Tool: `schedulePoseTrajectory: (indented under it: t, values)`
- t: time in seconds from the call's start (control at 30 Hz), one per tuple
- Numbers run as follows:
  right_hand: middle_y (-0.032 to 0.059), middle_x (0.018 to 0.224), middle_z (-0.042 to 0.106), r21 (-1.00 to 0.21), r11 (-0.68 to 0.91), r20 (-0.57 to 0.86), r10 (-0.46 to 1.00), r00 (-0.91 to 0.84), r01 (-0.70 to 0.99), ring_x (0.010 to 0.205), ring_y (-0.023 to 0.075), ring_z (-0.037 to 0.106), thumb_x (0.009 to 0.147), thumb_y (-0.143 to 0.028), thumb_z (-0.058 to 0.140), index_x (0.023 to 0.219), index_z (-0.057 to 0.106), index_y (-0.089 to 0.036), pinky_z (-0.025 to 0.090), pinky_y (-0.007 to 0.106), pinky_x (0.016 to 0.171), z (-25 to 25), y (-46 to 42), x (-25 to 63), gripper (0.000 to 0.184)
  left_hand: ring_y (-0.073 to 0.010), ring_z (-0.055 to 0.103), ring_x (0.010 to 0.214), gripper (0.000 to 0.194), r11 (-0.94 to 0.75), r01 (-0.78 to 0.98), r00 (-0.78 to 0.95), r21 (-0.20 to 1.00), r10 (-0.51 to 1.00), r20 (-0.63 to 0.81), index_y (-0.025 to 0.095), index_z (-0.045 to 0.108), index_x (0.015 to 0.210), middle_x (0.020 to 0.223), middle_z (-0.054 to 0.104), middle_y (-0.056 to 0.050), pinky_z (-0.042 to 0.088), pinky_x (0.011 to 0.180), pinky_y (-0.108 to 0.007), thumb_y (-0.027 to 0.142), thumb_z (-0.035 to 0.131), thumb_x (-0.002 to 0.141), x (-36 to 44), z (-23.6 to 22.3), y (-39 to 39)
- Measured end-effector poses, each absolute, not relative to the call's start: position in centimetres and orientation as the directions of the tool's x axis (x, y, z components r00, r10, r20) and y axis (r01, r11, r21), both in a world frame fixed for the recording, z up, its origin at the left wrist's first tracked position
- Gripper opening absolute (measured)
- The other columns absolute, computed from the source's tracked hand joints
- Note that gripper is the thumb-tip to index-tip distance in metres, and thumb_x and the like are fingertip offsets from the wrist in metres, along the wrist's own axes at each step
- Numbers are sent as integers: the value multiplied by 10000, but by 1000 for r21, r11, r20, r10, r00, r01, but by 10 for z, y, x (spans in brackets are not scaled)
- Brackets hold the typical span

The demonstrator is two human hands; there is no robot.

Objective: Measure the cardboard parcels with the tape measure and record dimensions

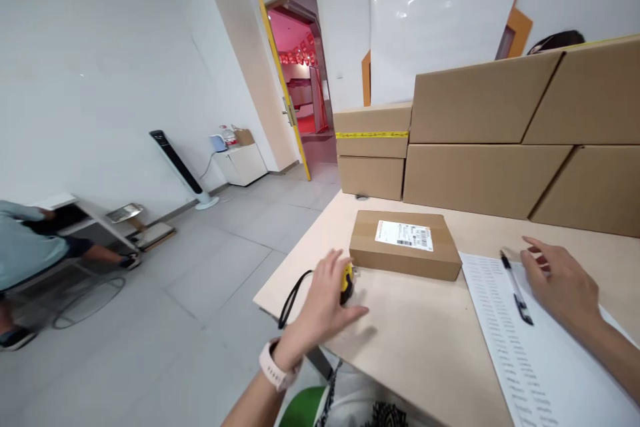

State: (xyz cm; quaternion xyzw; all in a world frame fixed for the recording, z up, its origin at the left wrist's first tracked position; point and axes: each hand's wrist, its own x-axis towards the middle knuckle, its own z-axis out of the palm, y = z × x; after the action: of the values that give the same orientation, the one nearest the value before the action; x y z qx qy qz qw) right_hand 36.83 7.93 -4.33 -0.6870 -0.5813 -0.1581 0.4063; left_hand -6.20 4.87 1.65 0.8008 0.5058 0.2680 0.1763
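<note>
My left hand (324,299), wearing a light pink watch, is at the table's left edge with its fingers over a yellow and black tape measure (347,282). Its thumb is spread away from the tape measure, whose far side is hidden by the fingers; a black strap (294,297) loops out on the left. Just beyond lies a flat cardboard box (395,264) with a white printed label (404,235). My right hand (563,280) hovers at the printed sheets (520,360), fingers loosely bent and apart, holding nothing. Beside it, a black-and-clear pen (517,288) lies on the paper.
Stacked cardboard boxes (485,177) line the table's far side, and yellow tape (373,135) crosses one. Someone's head top (557,41) shows behind them. At left, a person in a light blue top (30,247) sits at a desk. A tower fan (180,167) stands by the wall.
</note>
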Motion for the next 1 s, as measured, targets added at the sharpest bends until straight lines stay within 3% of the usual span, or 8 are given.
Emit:
schedulePoseTrajectory:
  t: [0.13, 0.33, 0.43, 0.53, 0.6, 0.7, 0.8, 1.0]
  values:
    - [121, 1010, 657, -395, 59, 742, 609, 280, 917, 772, 275, 631, 893, -385, 438, 1159, 620, -230, 475, 395, 641, -9, 68, 339, 358, -350, 363, 1335, 997, -307, 716, 266, 627, 950, 161, 170, 249, 1432, 1436, 387, -185, 303, 1089, -548, 379, 787, 619, -110, -4, 61]
    - [100, 978, 690, -379, 356, 771, 632, 79, 855, 755, 198, 636, 889, -343, 498, 1032, 661, -210, 436, 266, 479, 26, 42, 274, 254, -291, 524, 1120, 742, -306, 599, 282, 740, 946, 162, 198, 462, 1297, 1230, 544, -95, 405, 994, -471, 350, 750, 630, -103, -1, 51]
    - [74, 935, 711, -537, 470, 580, 809, -98, 700, 768, 195, 649, 884, -380, 519, 970, 680, -244, 461, 249, 478, 35, 29, 238, 227, -269, 545, 1071, 705, -319, 480, 350, 817, 924, 155, 210, 483, 1271, 1209, 557, -80, 427, 963, -435, 343, 734, 626, -97, 14, 35]
    - [84, 1115, 688, -760, 409, 312, 912, -268, 505, 939, 220, 656, 866, -401, 558, 1181, 610, -281, 546, 318, 703, 44, 20, 204, 341, -244, 559, 1044, 708, -317, 333, 456, 888, 879, 142, 227, 472, 1264, 1191, 566, -65, 450, 925, -379, 381, 742, 628, -87, 34, 25]
    - [87, 1146, 668, -849, 374, 247, 906, -345, 374, 984, 223, 639, 834, -393, 604, 1201, 583, -271, 534, 347, 793, 49, 18, 186, 387, -227, 560, 1012, 711, -297, 249, 495, 922, 857, 143, 224, 458, 1248, 1156, 562, -60, 458, 884, -347, 421, 751, 630, -78, 47, 25]
    - [42, 878, 674, -913, 323, 244, 922, -301, 250, 813, 183, 628, 821, -409, 618, 956, 636, -229, 513, 325, 752, 52, 23, 173, 226, -194, 561, 915, 644, -238, 158, 513, 958, 849, 126, 210, 482, 1174, 1055, 575, -49, 457, 789, -303, 491, 733, 652, -62, 62, 37]
    - [0, 709, 603, -964, 212, 173, 958, -229, 158, 675, 142, 564, 786, -462, 655, 777, 618, -207, 474, 279, 636, 59, 38, 177, 258, -171, 573, 801, 550, -167, 106, 527, 980, 845, 87, 189, 538, 1075, 952, 596, -46, 448, 674, -271, 539, 694, 681, -48, 73, 59]
    - [-13, 741, 596, -993, 110, 109, 993, 37, -30, 635, 101, 501, 666, -472, 779, 861, 661, -202, 409, 230, 580, 76, 87, 233, 353, -130, 589, 564, 453, -78, 86, 472, 993, 881, 28, 171, 557, 931, 746, 615, -19, 376, 459, -216, 574, 645, 743, -48, 85, 130]
